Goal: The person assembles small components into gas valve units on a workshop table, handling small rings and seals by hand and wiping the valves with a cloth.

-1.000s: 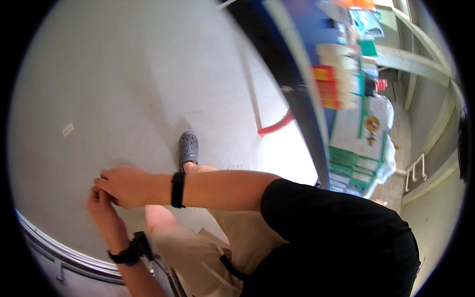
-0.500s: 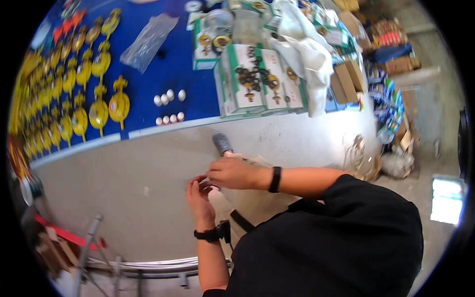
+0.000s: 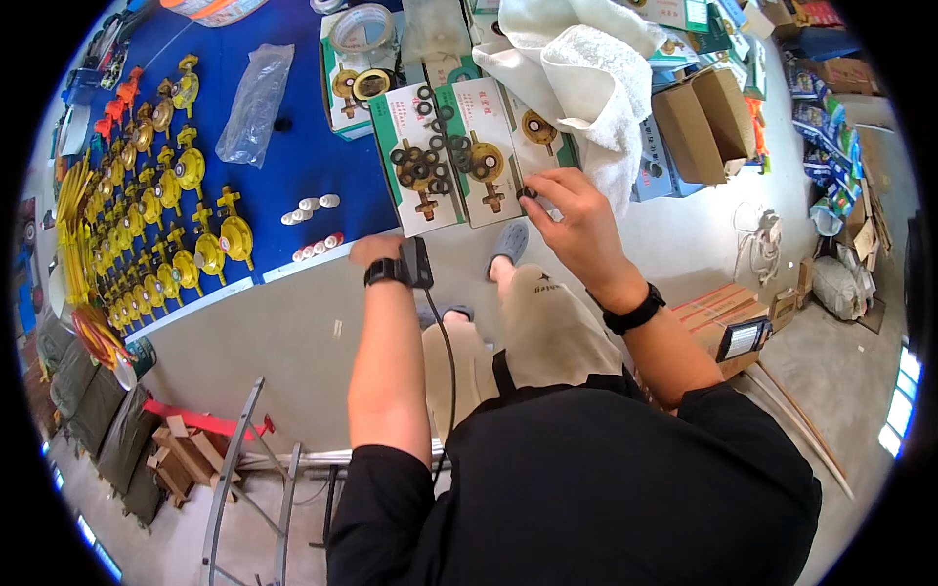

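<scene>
My right hand [image 3: 578, 234] reaches over the front of the green-and-white boxes [image 3: 486, 202], its thumb and forefinger pinched on a small black rubber ring [image 3: 528, 192]. More black rubber rings [image 3: 418, 168] lie loose on the box tops to its left. My left hand [image 3: 375, 250] is at the front edge of the blue table, its fingers mostly hidden beyond the wrist. Closest to it are small white-and-red caps [image 3: 319, 246] lying in a row, with several white caps [image 3: 308, 208] just behind them.
Rows of yellow gas regulators [image 3: 234, 237] cover the table's left side. A clear plastic bag [image 3: 256, 105], a tape roll [image 3: 362, 29], a white towel [image 3: 598, 83] and an opened carton [image 3: 702, 122] lie farther back. A metal stand [image 3: 233, 469] is on the floor at left.
My hands were together in front of my body; now they are apart. The right has moved forward to the boxes, the left to the table edge. The view has shifted too.
</scene>
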